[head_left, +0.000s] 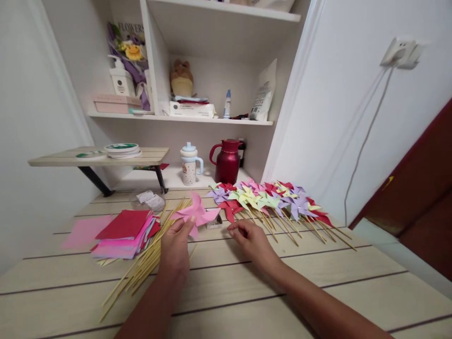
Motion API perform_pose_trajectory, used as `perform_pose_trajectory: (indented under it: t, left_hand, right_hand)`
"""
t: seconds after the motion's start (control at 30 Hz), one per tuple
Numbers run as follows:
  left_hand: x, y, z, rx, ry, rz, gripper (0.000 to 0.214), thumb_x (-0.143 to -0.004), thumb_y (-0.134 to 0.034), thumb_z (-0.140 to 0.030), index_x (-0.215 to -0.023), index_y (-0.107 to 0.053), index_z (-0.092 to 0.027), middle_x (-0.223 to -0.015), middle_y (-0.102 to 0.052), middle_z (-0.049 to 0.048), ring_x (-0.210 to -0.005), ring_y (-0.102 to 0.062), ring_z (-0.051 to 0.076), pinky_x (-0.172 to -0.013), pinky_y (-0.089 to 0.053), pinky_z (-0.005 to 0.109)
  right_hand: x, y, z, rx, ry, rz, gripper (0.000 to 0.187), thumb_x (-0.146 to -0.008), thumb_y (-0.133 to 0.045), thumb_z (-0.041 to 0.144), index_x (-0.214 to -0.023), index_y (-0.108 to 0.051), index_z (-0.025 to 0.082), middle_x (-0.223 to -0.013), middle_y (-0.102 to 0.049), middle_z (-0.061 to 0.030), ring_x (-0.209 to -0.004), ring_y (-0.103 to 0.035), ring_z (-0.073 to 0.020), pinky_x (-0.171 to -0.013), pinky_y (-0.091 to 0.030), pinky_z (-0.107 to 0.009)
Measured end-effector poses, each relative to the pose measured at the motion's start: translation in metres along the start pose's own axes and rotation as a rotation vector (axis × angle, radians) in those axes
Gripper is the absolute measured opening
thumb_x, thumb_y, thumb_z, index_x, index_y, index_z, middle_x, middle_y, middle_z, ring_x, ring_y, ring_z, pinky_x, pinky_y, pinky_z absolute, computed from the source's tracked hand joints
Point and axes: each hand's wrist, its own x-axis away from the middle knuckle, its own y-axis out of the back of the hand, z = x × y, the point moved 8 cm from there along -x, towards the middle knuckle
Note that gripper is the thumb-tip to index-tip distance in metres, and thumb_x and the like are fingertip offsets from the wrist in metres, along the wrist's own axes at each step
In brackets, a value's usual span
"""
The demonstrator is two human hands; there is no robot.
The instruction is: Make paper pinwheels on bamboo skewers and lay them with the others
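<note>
A pink paper pinwheel (pixel 198 213) is pinched between the thumb and fingers of my left hand (pixel 175 245), above the table. Just under it lies a small open box (pixel 213 220), its contents too small to make out. To the right of that box is my right hand (pixel 252 240), thumb and fingertips drawn together; whatever they hold, if anything, is hidden. Beside my left hand a bundle of thin wooden sticks (pixel 141 270) lies slantwise. Right of the box, finished pinwheels on sticks (pixel 271 200) in red, pink, purple, yellow and green lie in a pile.
A stack of coloured paper squares (pixel 123 230) sits on the left, near a clear container with white packets (pixel 151 200). Behind stand a small raised shelf (pixel 151 155), a light-blue-lidded cup (pixel 189 165) and a red thermos jug (pixel 228 162). A wall edges the right side.
</note>
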Motion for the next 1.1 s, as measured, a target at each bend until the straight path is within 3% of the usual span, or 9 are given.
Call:
perform_pose_trajectory:
  t: [0.17,0.43,0.67,0.97,1.1]
  left_hand:
    - [-0.002,0.005,-0.009,0.045,-0.031,-0.055,0.015,-0.064,-0.081,-0.024,-0.077,-0.075,-0.018,-0.083,-0.074,-0.0002,-0.082,-0.064,0.011,-0.083,-0.045,0.023]
    - [-0.011,0.016,0.001,0.006,-0.056,-0.082,0.024,-0.065,-0.081,-0.031,-0.082,-0.076,-0.015,-0.079,-0.072,0.0010,-0.080,-0.062,0.015,-0.079,-0.045,0.028]
    - [-0.011,0.017,0.003,-0.040,-0.068,-0.095,0.029,-0.063,-0.081,-0.036,-0.080,-0.075,-0.014,-0.075,-0.069,-0.0001,-0.076,-0.059,0.015,-0.073,-0.043,0.026]
    - [-0.014,0.024,0.001,-0.060,-0.081,-0.157,0.025,-0.064,-0.080,-0.035,-0.079,-0.075,-0.016,-0.073,-0.067,-0.0014,-0.073,-0.058,0.014,-0.071,-0.042,0.025]
    - [-0.014,0.026,-0.001,-0.092,-0.093,-0.175,0.026,-0.062,-0.080,-0.036,-0.077,-0.074,-0.015,-0.068,-0.065,-0.0029,-0.070,-0.056,0.013,-0.070,-0.040,0.025]
  right_hand:
    - [-0.032,0.002,0.014,0.296,0.100,0.008,0.021,-0.089,-0.055,0.024,-0.094,-0.075,0.022,-0.093,-0.066,-0.0067,-0.084,-0.060,-0.0209,-0.068,-0.040,-0.027]
    - [-0.061,-0.027,0.020,0.629,0.190,0.132,0.024,-0.092,-0.054,0.025,-0.090,-0.078,0.024,-0.092,-0.066,-0.0070,-0.084,-0.060,-0.0200,-0.061,-0.034,-0.026]
    - [-0.066,-0.039,0.028,0.733,0.228,0.185,0.025,-0.093,-0.053,0.026,-0.089,-0.078,0.023,-0.091,-0.068,-0.0073,-0.083,-0.061,-0.0194,-0.060,-0.032,-0.027]
    - [-0.065,-0.034,0.035,0.767,0.239,0.165,0.028,-0.097,-0.047,0.034,-0.101,-0.074,0.026,-0.102,-0.064,-0.0065,-0.085,-0.061,-0.0184,-0.060,-0.033,-0.026]
    - [-0.069,-0.046,0.040,0.792,0.278,0.226,0.027,-0.096,-0.050,0.030,-0.096,-0.076,0.024,-0.098,-0.065,-0.0079,-0.087,-0.062,-0.0201,-0.062,-0.036,-0.027]
